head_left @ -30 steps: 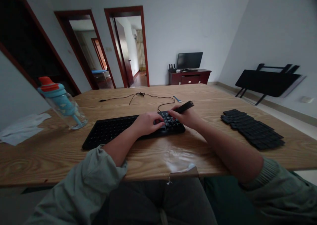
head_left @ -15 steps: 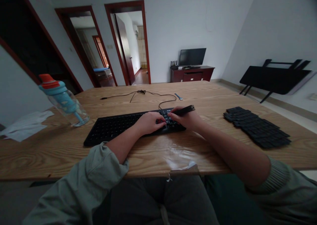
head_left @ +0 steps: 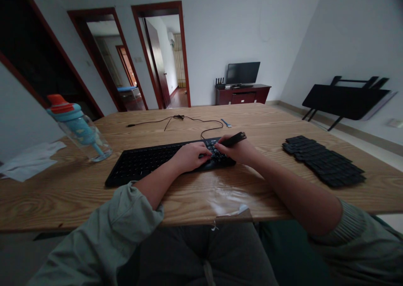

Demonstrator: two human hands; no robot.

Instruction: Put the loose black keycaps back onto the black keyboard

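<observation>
A black keyboard [head_left: 141, 164] lies tilted on the wooden table before me. My left hand [head_left: 192, 156] rests over its right half, with bent fingers pinched together; a small dark thing shows at the fingertips, too small to name. Over the number-pad end, my right hand [head_left: 241, 151] is wrapped round a black pen-like tool [head_left: 234, 139]. Its thick end points up and to the right, while its lower tip, near the keys, is hidden by the fingers. The two hands are close together but apart.
Overlapping flat black pieces [head_left: 324, 160] lie at the right of the table [head_left: 252, 189]. A blue brush-like item [head_left: 226, 123] and the keyboard's cable [head_left: 195, 119] are behind the keyboard. At left stand a clear bottle with a red lid [head_left: 82, 130] and white tissues [head_left: 31, 160].
The whole view has shifted slightly to the left. Both hands keep nearly the same place and hold on the keyboard and the pen-like tool.
</observation>
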